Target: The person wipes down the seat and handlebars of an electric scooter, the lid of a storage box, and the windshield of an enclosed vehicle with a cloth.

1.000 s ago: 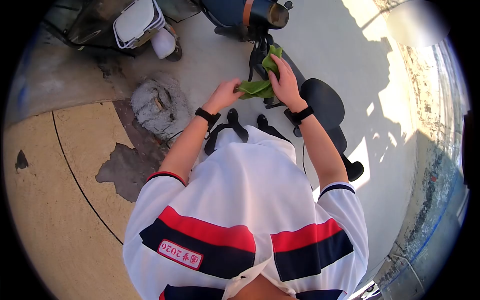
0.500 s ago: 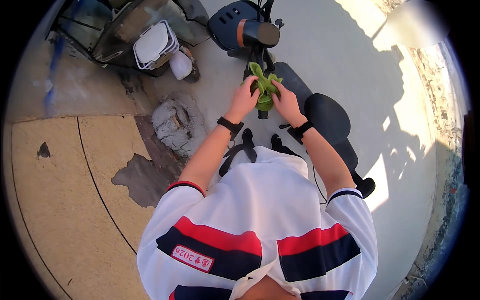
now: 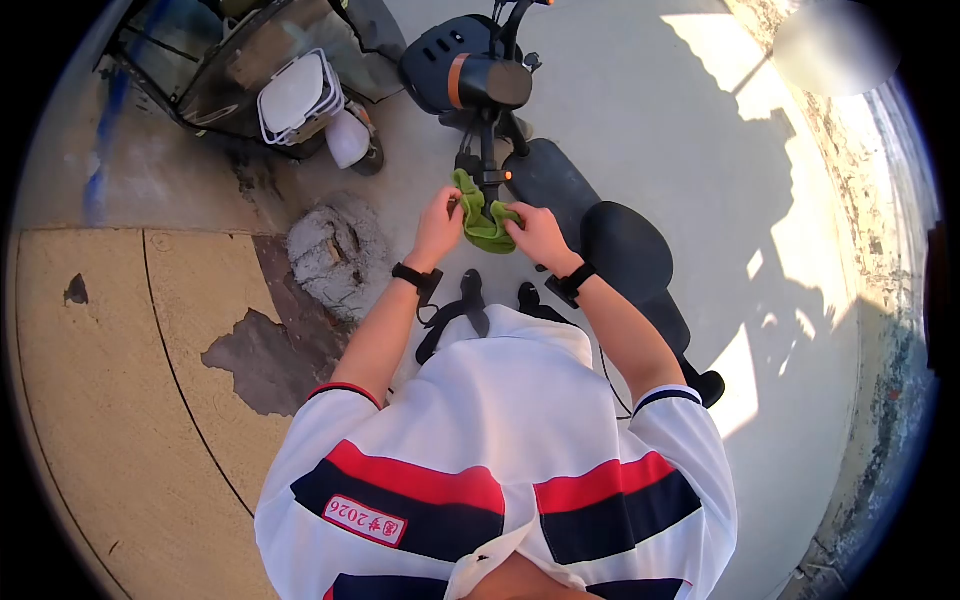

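A green cloth [image 3: 487,232] hangs between my two hands, draped around the end of the scooter's black handlebar. My left hand [image 3: 438,228] pinches the cloth's left edge. On the other side, my right hand [image 3: 541,238] grips its right edge. The black scooter [image 3: 548,185] stands in front of me, with its seat [image 3: 627,250] to the right of my right hand. Its dark front basket or housing [image 3: 440,62] with an orange stripe lies beyond the cloth. The cloth covers part of the handlebar end.
A white-lidded bucket [image 3: 298,95] and a white rounded object [image 3: 347,140] stand at the upper left. A rough grey round lump [image 3: 335,250] lies on the ground left of my hands. A weathered wall [image 3: 895,330] runs along the right side.
My hands have moved apart and a little toward me, and the bunched cloth has opened out around the handlebar end. The handlebar has turned, showing a small orange light. The whole view has shifted slightly.
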The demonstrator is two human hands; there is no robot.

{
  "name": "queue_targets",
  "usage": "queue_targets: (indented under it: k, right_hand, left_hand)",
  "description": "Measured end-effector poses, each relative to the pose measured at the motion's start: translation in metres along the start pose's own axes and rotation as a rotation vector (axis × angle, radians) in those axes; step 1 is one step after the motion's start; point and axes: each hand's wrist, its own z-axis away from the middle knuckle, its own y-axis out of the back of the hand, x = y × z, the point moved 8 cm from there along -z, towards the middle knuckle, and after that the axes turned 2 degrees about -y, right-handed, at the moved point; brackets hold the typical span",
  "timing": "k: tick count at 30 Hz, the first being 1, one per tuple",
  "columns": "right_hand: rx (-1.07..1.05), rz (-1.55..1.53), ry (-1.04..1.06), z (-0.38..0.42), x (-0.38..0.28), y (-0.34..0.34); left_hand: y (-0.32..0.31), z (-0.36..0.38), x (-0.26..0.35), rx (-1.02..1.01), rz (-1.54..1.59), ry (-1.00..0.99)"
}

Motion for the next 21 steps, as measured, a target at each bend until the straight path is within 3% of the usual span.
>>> queue_targets:
  k: [4,7,10,13,17,21]
  right_hand:
    - [-0.057,0.033,-0.016,0.005,0.006,-0.007]
    - [0.159,-0.069,0.005,0.002,0.005,0.005]
    - [0.178,-0.135,-0.082,-0.008,0.012,0.005]
    - [0.225,-0.117,0.15,-0.012,0.006,-0.002]
    - [0.093,-0.288,-0.02,-0.004,0.016,-0.029]
    - [0.047,-0.329,-0.104,-0.001,0.028,-0.038]
  left_hand:
    - [0.029,0.024,-0.015,0.152,-0.122,0.108]
    - [0.053,0.037,-0.005,0.304,-0.16,0.069]
    - [0.062,0.043,-0.001,0.277,-0.266,0.003]
    - [0.061,0.047,0.0,0.272,-0.296,0.005]
    - [0.049,0.044,0.0,0.226,-0.232,0.115]
    - [0.036,0.032,0.005,0.154,-0.255,-0.018]
